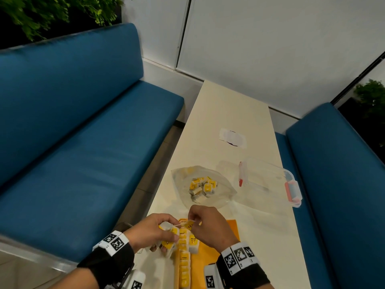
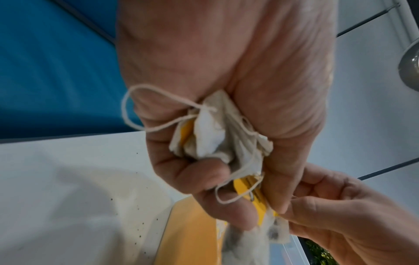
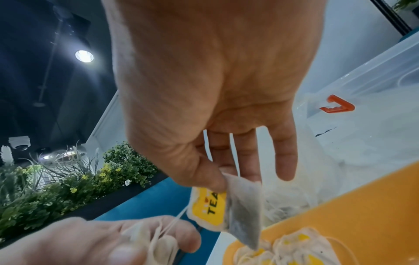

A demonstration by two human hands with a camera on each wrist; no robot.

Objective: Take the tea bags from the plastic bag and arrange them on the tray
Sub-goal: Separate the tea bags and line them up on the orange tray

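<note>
- Head view: a cream table [image 1: 233, 113] runs between blue benches [image 1: 83, 126]; on it a plastic bag [image 1: 205, 187] of tea bags, a clear box [image 1: 268, 184] and an orange tray [image 1: 208, 265] with a row of bags.
- Left wrist: the left hand [image 2: 226, 89] clenches a bunch of tea bags [image 2: 217, 136] (strings looping out).
- Right wrist: the right hand [image 3: 215, 89] pinches one tea bag [image 3: 244, 211] between thumb and fingers, above the tray.
</note>
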